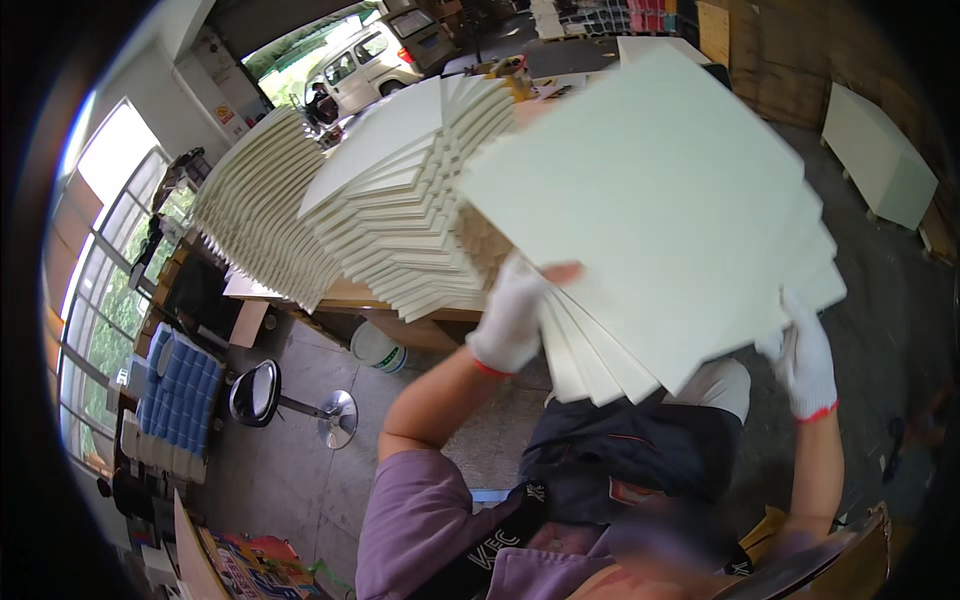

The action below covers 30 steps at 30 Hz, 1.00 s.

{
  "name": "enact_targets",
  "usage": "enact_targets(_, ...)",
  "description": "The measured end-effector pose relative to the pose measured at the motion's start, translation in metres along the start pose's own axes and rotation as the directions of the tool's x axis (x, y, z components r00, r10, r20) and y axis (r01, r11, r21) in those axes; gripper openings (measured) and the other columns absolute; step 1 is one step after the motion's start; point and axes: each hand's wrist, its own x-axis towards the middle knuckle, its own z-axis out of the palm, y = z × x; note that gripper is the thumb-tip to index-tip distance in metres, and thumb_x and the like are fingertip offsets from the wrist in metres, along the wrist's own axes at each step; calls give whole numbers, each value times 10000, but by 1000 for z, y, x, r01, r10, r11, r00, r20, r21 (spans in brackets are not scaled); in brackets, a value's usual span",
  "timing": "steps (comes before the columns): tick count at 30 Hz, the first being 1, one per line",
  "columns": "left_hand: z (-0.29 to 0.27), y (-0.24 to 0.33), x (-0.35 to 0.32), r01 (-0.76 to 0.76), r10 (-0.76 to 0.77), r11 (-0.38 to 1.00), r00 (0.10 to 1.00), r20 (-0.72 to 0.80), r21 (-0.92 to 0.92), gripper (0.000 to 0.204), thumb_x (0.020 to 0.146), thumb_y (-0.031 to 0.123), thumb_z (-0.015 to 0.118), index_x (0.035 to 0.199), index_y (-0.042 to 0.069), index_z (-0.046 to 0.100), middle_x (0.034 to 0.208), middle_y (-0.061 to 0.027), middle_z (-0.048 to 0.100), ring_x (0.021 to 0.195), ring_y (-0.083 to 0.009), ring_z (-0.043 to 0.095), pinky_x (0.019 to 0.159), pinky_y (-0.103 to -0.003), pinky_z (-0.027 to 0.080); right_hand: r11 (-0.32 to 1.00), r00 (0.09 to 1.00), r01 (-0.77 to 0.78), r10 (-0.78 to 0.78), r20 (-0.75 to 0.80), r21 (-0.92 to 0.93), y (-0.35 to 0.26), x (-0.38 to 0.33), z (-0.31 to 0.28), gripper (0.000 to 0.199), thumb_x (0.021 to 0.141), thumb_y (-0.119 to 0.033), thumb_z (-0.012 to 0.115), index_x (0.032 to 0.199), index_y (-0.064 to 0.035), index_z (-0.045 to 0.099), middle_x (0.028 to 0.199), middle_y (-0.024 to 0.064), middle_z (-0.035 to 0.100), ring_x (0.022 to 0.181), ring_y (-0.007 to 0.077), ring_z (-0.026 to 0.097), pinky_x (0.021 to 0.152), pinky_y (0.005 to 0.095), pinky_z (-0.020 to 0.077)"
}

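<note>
A fanned stack of square white boards (650,200) is held up in front of me, tilted, with several corners spread out along the lower and right edges. My left hand (512,312), in a white knit glove with the thumb tip bare, grips the stack's left edge with the thumb on top. At the lower right edge my right hand (803,358), gloved too, is closed on the boards; some of its fingers are hidden beneath them. Just beyond my left hand, tall piles of similar white boards (400,215) stand on a table (352,291), their layers staggered.
Below the table sits a white bucket (378,347). A black-seated stool (256,392) lies on the floor to the left, near a blue quilted cushion (180,385). At the far right is a white-topped box-like piece (875,155). A van (365,60) stands outside the open doorway.
</note>
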Motion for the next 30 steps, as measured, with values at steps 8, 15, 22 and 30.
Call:
enact_targets(8, -73, 147, 7, -491, 451, 867, 707, -546, 81, 354, 1000, 116, 522, 1324, -19, 572, 1315, -173, 621, 1181, -330, 632, 1008, -464, 546, 989, 821, -141, 96, 562, 37, -9, 18, 89, 690, 1071, -487, 469, 1596, -87, 265, 1308, 260, 585, 1036, 318, 696, 864, 456, 622)
enact_targets(15, -160, 192, 82, -653, 536, 753, 539, -650, 80, 265, 1001, 88, 553, 1235, -24, 608, 1210, -149, 626, 1099, -323, 638, 974, -455, 572, 985, 871, -165, 166, 463, -43, 4, 4, 59, 568, 1077, -375, 500, 1551, -96, 360, 1219, 239, 611, 969, 278, 683, 806, 412, 608)
enact_targets(22, -203, 165, 104, -419, 40, 844, 673, -739, -335, 241, 971, 69, 619, 1206, 41, 574, 1211, -148, 633, 1080, -334, 639, 970, -504, 577, 977, 887, -214, 196, 418, -4, 12, 6, 35, 489, 1084, -328, 486, 1507, -93, 414, 1183, 207, 629, 917, 266, 664, 785, 415, 589)
enact_targets(30, -209, 162, 100, -447, 117, 856, 656, -746, -259, 267, 959, 43, 621, 1219, 35, 561, 1203, -170, 607, 1085, -350, 620, 963, -492, 572, 975, 917, -221, 207, 342, 2, 20, 3, 26, 477, 1081, -351, 486, 1488, -112, 420, 1097, 171, 587, 818, 217, 555, 710, 371, 528)
